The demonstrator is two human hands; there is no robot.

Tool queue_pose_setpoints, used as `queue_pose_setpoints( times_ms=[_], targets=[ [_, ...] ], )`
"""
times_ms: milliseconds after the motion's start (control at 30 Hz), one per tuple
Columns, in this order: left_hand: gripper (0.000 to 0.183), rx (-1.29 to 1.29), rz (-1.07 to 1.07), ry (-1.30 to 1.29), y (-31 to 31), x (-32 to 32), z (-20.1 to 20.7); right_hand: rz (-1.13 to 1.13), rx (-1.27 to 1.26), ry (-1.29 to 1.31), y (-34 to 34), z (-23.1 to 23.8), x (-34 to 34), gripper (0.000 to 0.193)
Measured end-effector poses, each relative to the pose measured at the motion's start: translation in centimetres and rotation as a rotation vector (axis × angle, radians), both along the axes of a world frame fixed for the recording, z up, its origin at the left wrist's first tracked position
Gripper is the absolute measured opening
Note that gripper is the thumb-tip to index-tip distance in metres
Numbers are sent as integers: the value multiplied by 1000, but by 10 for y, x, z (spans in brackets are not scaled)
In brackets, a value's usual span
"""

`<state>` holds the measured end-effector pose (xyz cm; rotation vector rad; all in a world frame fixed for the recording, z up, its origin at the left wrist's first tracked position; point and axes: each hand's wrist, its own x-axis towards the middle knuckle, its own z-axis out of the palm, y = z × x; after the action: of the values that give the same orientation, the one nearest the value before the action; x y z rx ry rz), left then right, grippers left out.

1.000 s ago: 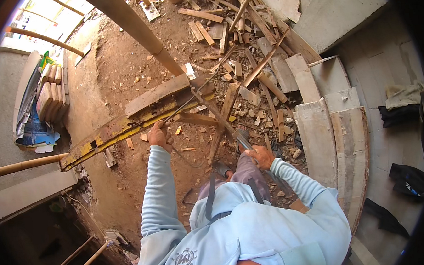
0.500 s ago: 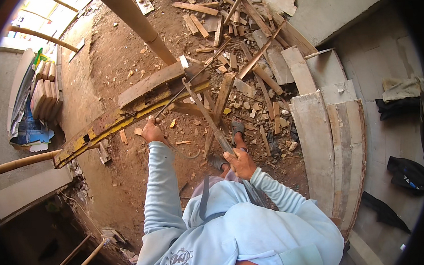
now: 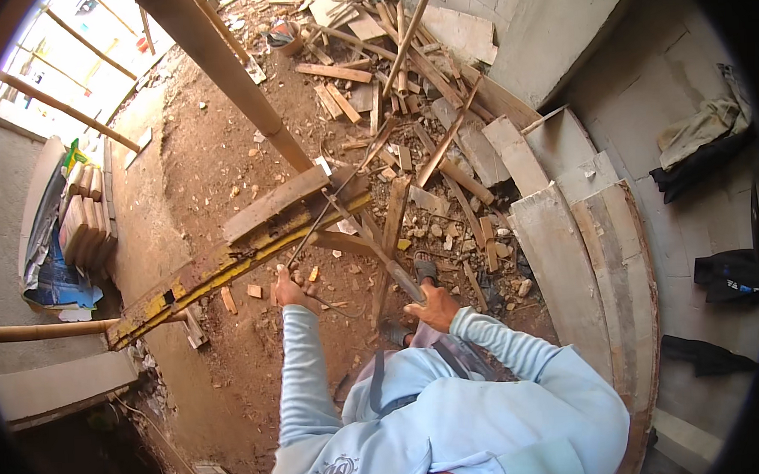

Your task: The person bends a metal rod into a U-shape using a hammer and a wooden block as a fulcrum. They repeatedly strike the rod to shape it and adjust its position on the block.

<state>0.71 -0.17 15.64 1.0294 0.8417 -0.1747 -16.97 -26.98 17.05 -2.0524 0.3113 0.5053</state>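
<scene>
Gripping one thin rod [image 3: 315, 227] each, both hands (left [image 3: 290, 290], right [image 3: 433, 305]) are closed tight.

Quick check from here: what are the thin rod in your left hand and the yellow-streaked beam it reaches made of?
The thin rod in the left hand looks like bare steel: dark, slender and straight, though rust or coating is too small to tell. The beam looks like rough timber, with grain, splintered edges and worn, patchy yellow paint.
</scene>
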Motion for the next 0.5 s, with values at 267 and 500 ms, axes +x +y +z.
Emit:
queue_pose_setpoints(
  times_ms=[267, 500],
  targets=[
    [33, 314, -358, -465, -7, 8, 94, -73, -341, -474, -36, 37, 44, 33],
    [30, -17, -777, -478, 34, 41, 198, 33, -196, -943, -43, 91, 161, 39]
  ],
)
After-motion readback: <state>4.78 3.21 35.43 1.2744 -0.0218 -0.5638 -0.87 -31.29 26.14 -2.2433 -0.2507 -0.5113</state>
